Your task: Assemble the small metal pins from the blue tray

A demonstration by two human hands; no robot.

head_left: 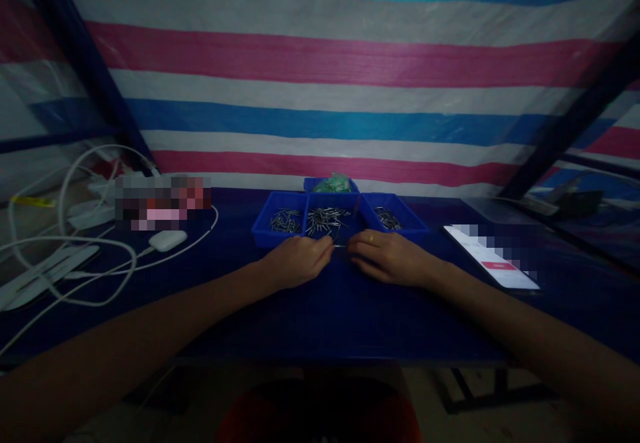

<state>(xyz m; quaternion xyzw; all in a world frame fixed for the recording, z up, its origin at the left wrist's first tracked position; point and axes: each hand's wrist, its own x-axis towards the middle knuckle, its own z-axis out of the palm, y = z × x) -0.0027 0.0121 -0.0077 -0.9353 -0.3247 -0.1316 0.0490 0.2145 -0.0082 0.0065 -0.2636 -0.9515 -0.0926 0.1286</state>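
My left hand (303,258) is closed in a pinch in front of the blue bins. From its fingertips a thin metal pin (340,246) reaches across to my right hand (390,256). My right fingers, one with a gold ring, are bent together at the pin's other end. Just beyond my hands lies a pile of metal pins (326,218), flanked by the left blue bin (257,230) and the right blue bin (413,222). Both bins contain similar thin metal pieces. The exact shape of the held piece is too small and dark to make out.
Behind the pile, a blue bin (313,183) holds a green plastic bag (337,183). A lit phone (495,263) lies to the right on the blue table (320,323). White cables (130,276) and a white charger case (169,240) are at left. A striped sheet (320,63) hangs behind.
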